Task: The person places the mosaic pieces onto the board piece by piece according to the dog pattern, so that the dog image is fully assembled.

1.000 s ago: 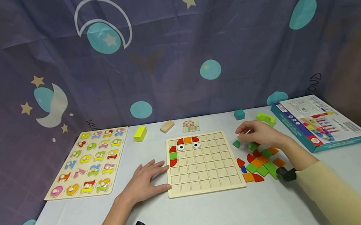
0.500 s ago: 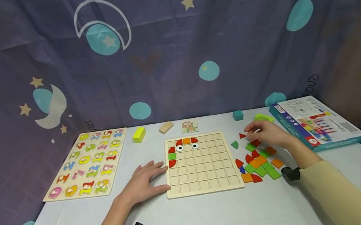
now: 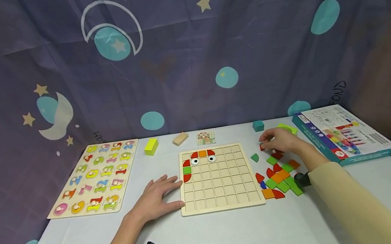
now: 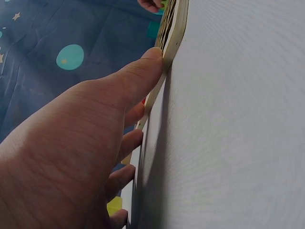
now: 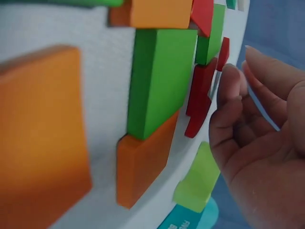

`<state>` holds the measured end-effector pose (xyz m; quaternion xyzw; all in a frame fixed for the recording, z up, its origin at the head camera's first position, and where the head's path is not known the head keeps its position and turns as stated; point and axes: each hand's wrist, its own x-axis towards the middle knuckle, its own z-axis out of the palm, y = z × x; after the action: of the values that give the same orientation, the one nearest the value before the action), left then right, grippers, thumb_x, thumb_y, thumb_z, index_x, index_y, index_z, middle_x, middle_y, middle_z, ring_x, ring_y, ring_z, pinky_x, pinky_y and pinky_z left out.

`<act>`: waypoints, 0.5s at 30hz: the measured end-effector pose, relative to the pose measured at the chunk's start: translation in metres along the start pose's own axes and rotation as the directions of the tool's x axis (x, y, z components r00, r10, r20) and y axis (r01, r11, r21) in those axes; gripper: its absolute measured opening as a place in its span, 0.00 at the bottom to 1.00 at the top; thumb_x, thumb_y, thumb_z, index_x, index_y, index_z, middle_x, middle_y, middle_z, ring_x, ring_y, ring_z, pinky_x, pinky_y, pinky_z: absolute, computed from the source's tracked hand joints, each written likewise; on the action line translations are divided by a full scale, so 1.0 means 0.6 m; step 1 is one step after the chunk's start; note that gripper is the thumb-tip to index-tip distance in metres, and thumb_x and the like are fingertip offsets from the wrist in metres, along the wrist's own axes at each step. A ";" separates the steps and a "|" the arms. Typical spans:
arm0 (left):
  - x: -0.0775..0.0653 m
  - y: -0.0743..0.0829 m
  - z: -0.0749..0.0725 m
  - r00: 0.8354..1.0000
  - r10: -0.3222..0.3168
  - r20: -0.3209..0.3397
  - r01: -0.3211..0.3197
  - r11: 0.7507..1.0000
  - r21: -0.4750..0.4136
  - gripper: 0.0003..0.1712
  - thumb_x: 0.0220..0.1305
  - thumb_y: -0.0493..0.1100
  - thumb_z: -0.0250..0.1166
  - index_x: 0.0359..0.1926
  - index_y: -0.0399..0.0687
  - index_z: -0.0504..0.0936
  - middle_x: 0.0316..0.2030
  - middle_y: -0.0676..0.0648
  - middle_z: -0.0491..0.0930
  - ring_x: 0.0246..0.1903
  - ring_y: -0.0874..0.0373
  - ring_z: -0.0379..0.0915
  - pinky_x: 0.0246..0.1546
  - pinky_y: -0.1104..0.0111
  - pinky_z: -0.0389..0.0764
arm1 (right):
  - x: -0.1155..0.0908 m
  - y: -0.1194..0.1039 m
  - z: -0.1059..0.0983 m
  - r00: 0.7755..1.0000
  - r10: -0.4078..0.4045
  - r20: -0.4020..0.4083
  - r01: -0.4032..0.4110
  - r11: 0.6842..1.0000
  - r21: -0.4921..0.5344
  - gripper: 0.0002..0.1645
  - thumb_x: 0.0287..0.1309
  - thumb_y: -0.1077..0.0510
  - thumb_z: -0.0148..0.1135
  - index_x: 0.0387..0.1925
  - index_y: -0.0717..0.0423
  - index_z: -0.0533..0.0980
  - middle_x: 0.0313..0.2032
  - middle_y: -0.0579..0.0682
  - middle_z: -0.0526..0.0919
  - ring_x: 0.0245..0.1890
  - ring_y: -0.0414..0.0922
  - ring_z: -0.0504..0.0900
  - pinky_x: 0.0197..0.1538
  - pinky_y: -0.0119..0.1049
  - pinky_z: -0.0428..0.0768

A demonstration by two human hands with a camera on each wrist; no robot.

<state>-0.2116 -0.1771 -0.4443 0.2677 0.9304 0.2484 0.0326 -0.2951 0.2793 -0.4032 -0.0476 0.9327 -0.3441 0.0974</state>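
My left hand (image 3: 157, 197) rests with spread fingers along the left edge of a wooden grid board (image 3: 225, 189); its thumb (image 4: 138, 76) lies against the board's side. Several red, orange and green pieces sit in the board's upper left, with two round eye pieces (image 3: 211, 159) among them. My right hand (image 3: 280, 141) is at the far side of a loose pile of flat coloured pieces (image 3: 281, 176). Its fingertips are right at a small red piece (image 5: 223, 53), which they partly cover in the head view. The fingers are loosely bent, with a gap to the thumb.
A number puzzle board (image 3: 93, 178) lies at the left. Behind the grid board are a yellow block (image 3: 151, 146), a wooden block (image 3: 180, 139), a picture card (image 3: 205, 138) and a teal block (image 3: 258, 125). A flat box (image 3: 347, 132) and a lime-green block (image 3: 287, 128) lie right.
My right hand moved right, uncovering the small red piece, then came back left over it. A green piece lies left of it on the table. My left hand has stayed at the board.
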 end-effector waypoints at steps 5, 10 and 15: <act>0.001 0.001 0.002 1.000 0.002 0.000 -0.002 1.000 -0.003 0.40 0.58 0.67 0.71 0.66 0.54 0.79 0.69 0.48 0.70 0.74 0.45 0.53 0.71 0.39 0.45 | 0.005 -0.004 0.005 1.000 0.029 0.006 -0.029 0.999 -0.037 0.18 0.66 0.58 0.66 0.53 0.65 0.78 0.36 0.55 0.77 0.32 0.49 0.74 0.35 0.36 0.79; 0.000 0.001 0.002 1.000 -0.001 -0.003 0.001 1.000 -0.002 0.40 0.58 0.66 0.71 0.66 0.54 0.79 0.69 0.48 0.70 0.74 0.45 0.53 0.71 0.39 0.46 | 0.012 -0.001 0.009 0.999 0.030 0.013 -0.029 0.999 -0.041 0.16 0.65 0.60 0.67 0.50 0.65 0.79 0.34 0.54 0.77 0.33 0.49 0.73 0.35 0.35 0.78; 0.001 0.000 0.001 1.000 0.000 -0.003 0.000 1.000 0.007 0.40 0.58 0.67 0.70 0.66 0.54 0.79 0.69 0.48 0.71 0.74 0.45 0.53 0.71 0.39 0.46 | 0.015 -0.003 0.011 0.999 0.034 0.009 -0.034 0.998 -0.044 0.12 0.64 0.61 0.68 0.46 0.62 0.79 0.34 0.54 0.77 0.34 0.49 0.73 0.36 0.35 0.78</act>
<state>-0.2119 -0.1765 -0.4447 0.2673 0.9313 0.2456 0.0302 -0.3026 0.2726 -0.4082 -0.0355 0.9402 -0.3214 0.1068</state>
